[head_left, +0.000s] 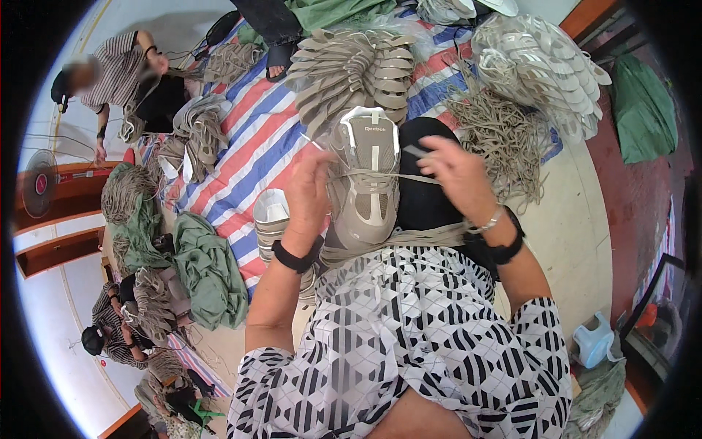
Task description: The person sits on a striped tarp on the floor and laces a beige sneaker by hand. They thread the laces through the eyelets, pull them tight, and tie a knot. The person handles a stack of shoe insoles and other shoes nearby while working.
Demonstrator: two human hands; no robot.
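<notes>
A beige and grey shoe upper (365, 203) with white trim lies on my lap, its toe toward me. A flat beige shoelace (380, 174) runs across its lacing area, stretched out sideways toward both hands. At the upper's left edge, my left hand (307, 189) is closed, with its fingers pinching the lace. Off to the right, over my black-trousered knee (428, 139), my right hand (457, 175) is raised and pinches the lace's other side; a small grey tip shows by its fingertips. More beige laces (424, 238) lie across my lap.
A fanned pile of beige uppers (351, 69) lies ahead on the striped sheet (256, 139). Tangled laces (501, 139) and bagged white-beige uppers (537, 66) are to the right. Stacked uppers (272, 219) stand by my left forearm. Other people (121, 66) sit at far left.
</notes>
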